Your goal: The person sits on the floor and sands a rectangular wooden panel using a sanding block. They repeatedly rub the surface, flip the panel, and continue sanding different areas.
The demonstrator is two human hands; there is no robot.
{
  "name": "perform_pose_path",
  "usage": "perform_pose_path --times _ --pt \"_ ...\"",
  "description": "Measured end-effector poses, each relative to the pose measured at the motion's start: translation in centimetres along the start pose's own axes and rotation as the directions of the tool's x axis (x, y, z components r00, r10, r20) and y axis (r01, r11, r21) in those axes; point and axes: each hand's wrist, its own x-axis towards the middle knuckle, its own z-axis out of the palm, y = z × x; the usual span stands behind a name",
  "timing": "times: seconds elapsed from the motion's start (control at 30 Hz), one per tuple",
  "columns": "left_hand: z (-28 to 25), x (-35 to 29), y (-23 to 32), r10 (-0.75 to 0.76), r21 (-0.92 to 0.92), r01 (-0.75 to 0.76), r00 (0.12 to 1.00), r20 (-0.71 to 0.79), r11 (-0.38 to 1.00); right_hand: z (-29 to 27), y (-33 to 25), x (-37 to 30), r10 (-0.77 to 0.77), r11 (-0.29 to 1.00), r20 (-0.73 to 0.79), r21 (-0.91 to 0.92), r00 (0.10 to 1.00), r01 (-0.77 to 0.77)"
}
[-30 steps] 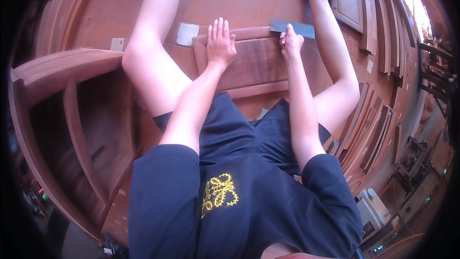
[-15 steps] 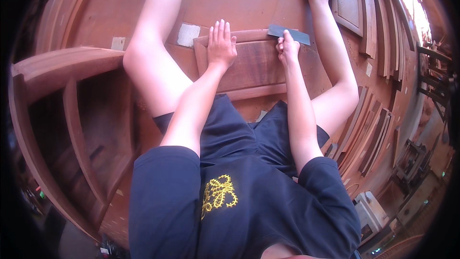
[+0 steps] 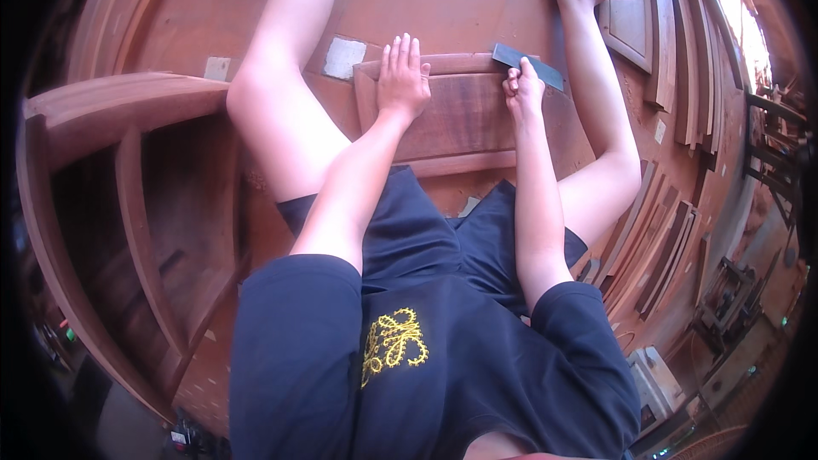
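A framed wooden panel (image 3: pixel 469 115) of reddish-brown timber, like a small cabinet door, lies between my legs. Its far left part is under my left hand (image 3: pixel 403 81), which rests flat with the fingers stretched out. At the panel's far right corner, my right hand (image 3: pixel 525 88) is closed on a flat, dark grey rectangular scraper (image 3: pixel 545 73), its index finger laid along the blade. The scraper slants down to the right across the corner and partly sticks out past the panel. How its edge meets the wood cannot be made out.
At the left stands a curved wooden frame piece (image 3: pixel 132 221) with openings. Wooden strips (image 3: pixel 648 243) lie to the right, beyond my leg. Another framed panel (image 3: pixel 625 21) and long boards (image 3: pixel 688 60) are at the far right. Pale patches (image 3: pixel 345 58) mark the brown floor.
The scraper has turned, its right end now slanting nearer to me. My right hand has turned with it at the corner. My left hand stays flat on the panel; the whole view has shifted slightly.
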Motion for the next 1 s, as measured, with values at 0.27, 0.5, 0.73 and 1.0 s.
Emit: perform_pose_path --times 0.27,0.5,0.73,1.0 --pt "0.2 0.2 -0.1 0.01 0.009 -0.01 1.0 -0.004 1.0 3.4 0.6 -4.6 -0.202 0.56 0.301 -0.745 0.932 0.362" --pt "0.3 0.3 -0.1 0.005 -0.005 -0.005 1.0 -0.011 1.0 1.1 -2.9 -0.4 -0.38 0.554 0.092 -0.774 0.92 0.306" --pt "0.3 0.1 -0.2 0.004 0.03 -0.004 1.0 0.017 1.0 2.0 -3.4 -2.6 -0.335 0.669 0.162 -0.652 0.928 0.355" --pt "0.2 -0.3 0.1 0.0 0.017 -0.001 0.999 0.037 1.0 7.3 -3.1 -2.0 -0.19 0.03 0.427 -0.897 0.884 0.44"
